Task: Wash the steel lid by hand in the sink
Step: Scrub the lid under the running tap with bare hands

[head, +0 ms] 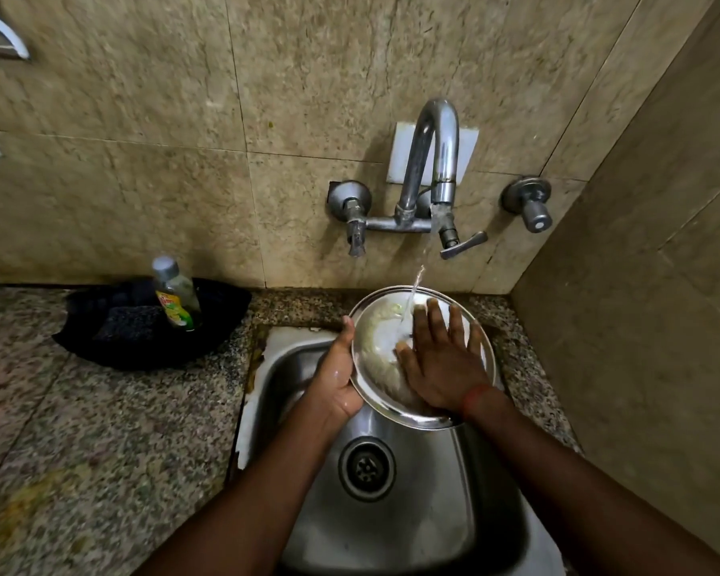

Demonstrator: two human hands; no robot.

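Observation:
The round steel lid is held tilted over the far end of the steel sink, under a thin stream of water from the wall tap. My left hand grips the lid's left rim, thumb on top. My right hand lies flat on the lid's face, fingers spread, with a red thread at the wrist. The water lands just left of my right fingers. Whitish-green suds or residue cover the lid's left half.
A dish-soap bottle stands in a black bowl with a dark scrubber on the speckled granite counter at left. The sink drain is open. A tiled wall closes the right side.

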